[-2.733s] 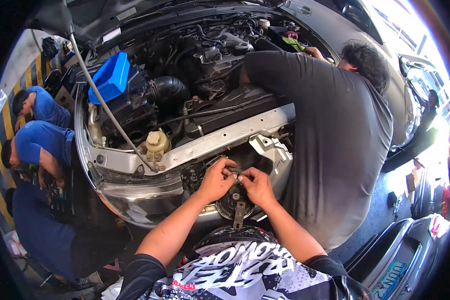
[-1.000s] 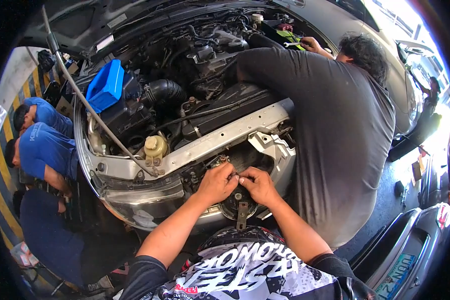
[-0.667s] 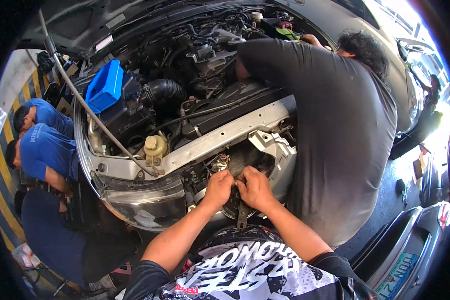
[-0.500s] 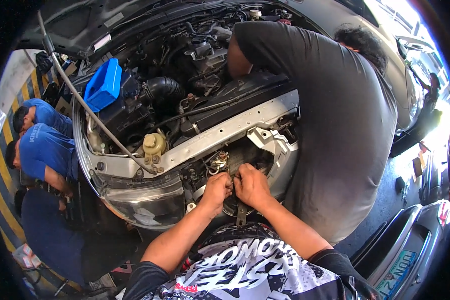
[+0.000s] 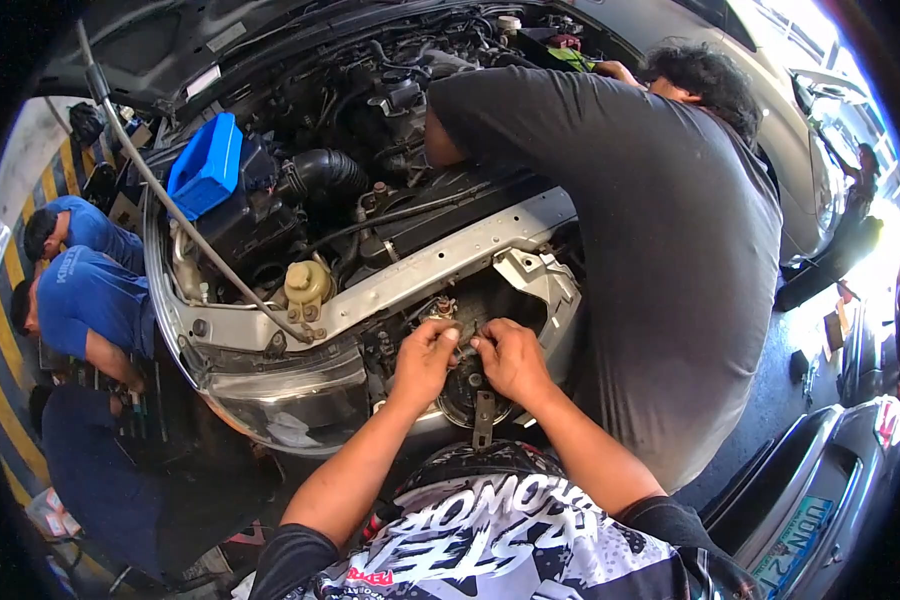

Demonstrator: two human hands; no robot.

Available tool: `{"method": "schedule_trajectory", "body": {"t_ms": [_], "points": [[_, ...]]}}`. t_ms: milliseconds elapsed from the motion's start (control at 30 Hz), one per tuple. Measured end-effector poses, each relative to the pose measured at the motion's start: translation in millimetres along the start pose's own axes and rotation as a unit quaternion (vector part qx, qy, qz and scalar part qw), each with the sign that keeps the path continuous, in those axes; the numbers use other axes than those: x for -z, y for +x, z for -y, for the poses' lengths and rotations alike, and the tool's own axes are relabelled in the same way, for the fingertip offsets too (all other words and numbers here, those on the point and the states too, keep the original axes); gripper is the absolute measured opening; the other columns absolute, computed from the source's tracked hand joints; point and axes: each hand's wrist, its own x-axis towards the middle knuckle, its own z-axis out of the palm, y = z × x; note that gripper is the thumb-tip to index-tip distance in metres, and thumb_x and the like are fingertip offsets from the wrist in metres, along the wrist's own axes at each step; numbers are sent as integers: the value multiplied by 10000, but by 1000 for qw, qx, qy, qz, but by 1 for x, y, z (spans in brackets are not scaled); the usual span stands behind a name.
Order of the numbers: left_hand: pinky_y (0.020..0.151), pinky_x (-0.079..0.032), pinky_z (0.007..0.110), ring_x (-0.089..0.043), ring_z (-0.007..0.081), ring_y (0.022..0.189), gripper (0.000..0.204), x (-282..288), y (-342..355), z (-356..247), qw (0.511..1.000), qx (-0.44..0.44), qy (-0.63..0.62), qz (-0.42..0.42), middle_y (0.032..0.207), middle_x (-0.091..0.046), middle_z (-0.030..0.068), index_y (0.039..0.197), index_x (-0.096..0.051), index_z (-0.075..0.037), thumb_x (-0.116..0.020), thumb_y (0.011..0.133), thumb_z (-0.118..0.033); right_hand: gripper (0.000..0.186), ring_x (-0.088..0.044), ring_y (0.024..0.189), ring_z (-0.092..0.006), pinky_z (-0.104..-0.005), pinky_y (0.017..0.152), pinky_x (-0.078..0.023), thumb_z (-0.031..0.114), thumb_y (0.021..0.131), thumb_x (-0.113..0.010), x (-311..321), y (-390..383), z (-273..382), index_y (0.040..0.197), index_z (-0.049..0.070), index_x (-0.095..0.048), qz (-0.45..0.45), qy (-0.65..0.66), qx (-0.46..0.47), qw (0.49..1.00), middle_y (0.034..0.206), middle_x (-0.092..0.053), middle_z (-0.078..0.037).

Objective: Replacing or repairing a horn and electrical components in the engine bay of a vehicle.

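Observation:
My left hand (image 5: 425, 362) and my right hand (image 5: 513, 362) are close together in the opening at the front of a car, below its silver crossbar (image 5: 410, 285). Thumb and fingers are pinched on each hand. Whatever they hold is too small to make out. Just under them sits a round black part, horn-like in shape, with a flat metal bracket (image 5: 483, 418) standing out from it toward me. A small brass-coloured metal fitting (image 5: 438, 308) shows just beyond my left fingers. The clear headlight (image 5: 295, 405) lies left of my left forearm.
A person in a dark shirt (image 5: 670, 250) leans over the engine bay at my right. A hood prop rod (image 5: 160, 180), a blue plastic bin (image 5: 205, 170) and a yellowish reservoir (image 5: 308, 285) stand left. Two people in blue shirts (image 5: 95, 295) crouch beyond. Another car (image 5: 820, 500) is at lower right.
My hands have turned from curled-in fists to a looser pinch, showing more of the round black part. The person at my right has shifted left, and a hand now shows near their head.

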Motion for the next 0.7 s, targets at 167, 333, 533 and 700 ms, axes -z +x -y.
{"method": "schedule_trajectory", "body": {"t_ms": [167, 333, 533, 700], "points": [[696, -500, 237, -565, 60, 746, 288, -10, 7, -1, 999, 20, -5, 27, 994, -663, 26, 1255, -630, 7, -640, 1007, -137, 154, -644, 849, -456, -505, 727, -517, 94, 855, -718, 5, -2, 4, 865, -28, -625, 2, 7, 16, 1000, 870, -656, -235], [652, -480, 225, -576, 37, 722, 257, -4, 12, -1, 998, 6, 27, 57, 968, -686, 41, 1208, -646, 7, -666, 955, -36, 151, -639, 806, -437, -476, 695, -504, 102, 872, -715, 4, -3, 2, 884, -32, -646, -9, -1, 30, 1000, 857, -649, -224], [744, -513, 311, -645, 151, 838, 158, 6, 16, -20, 971, -92, 209, 73, 922, -666, 72, 1056, -664, 12, -710, 921, -55, 113, -639, 848, -441, -486, 734, -512, 82, 887, -687, 3, -5, -1, 929, -20, -663, 15, 6, 37, 999, 903, -646, -217], [749, -531, 398, -657, 338, 835, 153, 15, 25, -22, 913, -250, 309, 87, 944, -651, 159, 1001, -651, 9, -719, 901, -85, 105, -637, 892, -446, -488, 764, -512, 76, 904, -670, 5, -3, -5, 965, -10, -671, 32, 25, 43, 998, 929, -641, -222]]}}
